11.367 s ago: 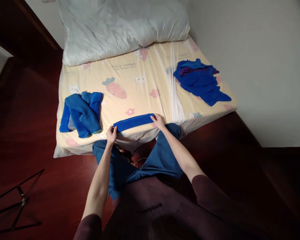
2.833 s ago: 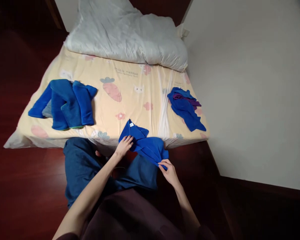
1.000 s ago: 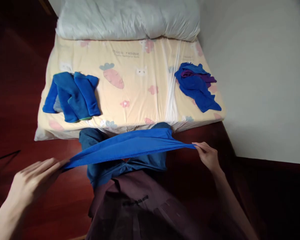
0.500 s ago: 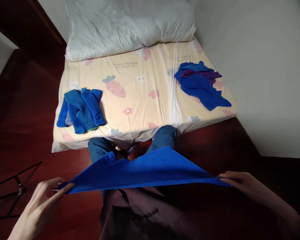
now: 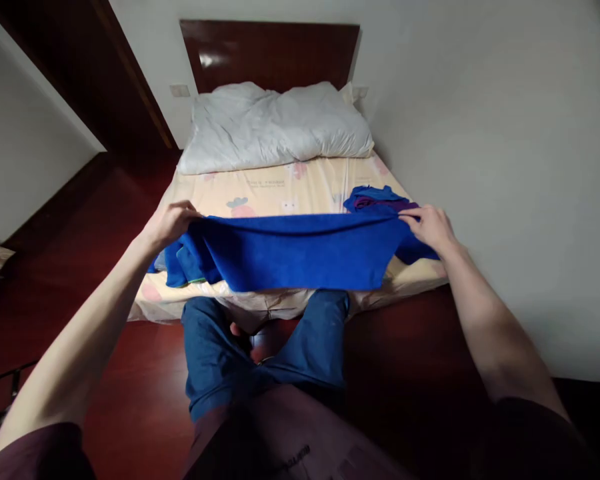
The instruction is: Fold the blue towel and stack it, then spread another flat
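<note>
Both my hands hold a blue cloth [image 5: 300,253], perhaps a towel, stretched wide over the front of the bed. My left hand [image 5: 173,220] pinches its upper left corner. My right hand [image 5: 427,227] pinches the upper right corner between thumb and fingers. The cloth's lower edge hangs down near the mattress; whether it touches the sheet I cannot tell. Behind its left end lie folded blue cloths [image 5: 180,263], partly covered. A loose pile of blue and purple cloths [image 5: 377,197] sits behind the right end, its front part hidden.
A patterned yellow sheet [image 5: 265,180] covers the bed. A thick white quilt [image 5: 280,127] lies folded at the far end, before a dark wooden headboard [image 5: 275,53]. My knees [image 5: 265,353] are at the bed's front edge. A wall [image 5: 505,167] stands on the right.
My hands have moved forward and up from above my lap to over the bed, carrying the stretched blue cloth. The view has tilted up, bringing the headboard in.
</note>
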Motion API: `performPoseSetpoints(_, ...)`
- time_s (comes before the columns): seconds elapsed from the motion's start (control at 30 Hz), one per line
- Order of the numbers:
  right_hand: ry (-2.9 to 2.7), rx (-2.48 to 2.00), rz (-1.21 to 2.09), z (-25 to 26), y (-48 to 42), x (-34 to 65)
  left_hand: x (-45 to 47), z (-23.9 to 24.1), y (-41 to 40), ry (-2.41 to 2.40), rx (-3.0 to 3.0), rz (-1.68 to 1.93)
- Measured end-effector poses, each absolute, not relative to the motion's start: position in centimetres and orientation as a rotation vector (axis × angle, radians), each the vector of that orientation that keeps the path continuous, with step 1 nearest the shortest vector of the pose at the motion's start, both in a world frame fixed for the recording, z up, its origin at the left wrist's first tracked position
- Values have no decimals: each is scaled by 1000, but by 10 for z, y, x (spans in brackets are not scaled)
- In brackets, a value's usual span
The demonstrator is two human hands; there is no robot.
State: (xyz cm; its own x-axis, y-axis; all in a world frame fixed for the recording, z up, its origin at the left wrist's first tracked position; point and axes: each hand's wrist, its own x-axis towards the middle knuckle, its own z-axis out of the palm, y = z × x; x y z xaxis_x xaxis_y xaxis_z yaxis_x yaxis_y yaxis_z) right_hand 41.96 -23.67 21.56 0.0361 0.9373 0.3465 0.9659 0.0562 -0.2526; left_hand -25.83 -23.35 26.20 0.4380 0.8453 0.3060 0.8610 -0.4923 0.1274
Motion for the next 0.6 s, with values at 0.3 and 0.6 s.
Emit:
performPoseSetpoints(0.3,-1731,-1611,-369,227,-203,427,-242,293,-221,-1493,-2290,-722)
performPoseSetpoints(0.6,-1722,-1825,-74,62,-220,436,-222,108,-240,-1466,-2673,-396)
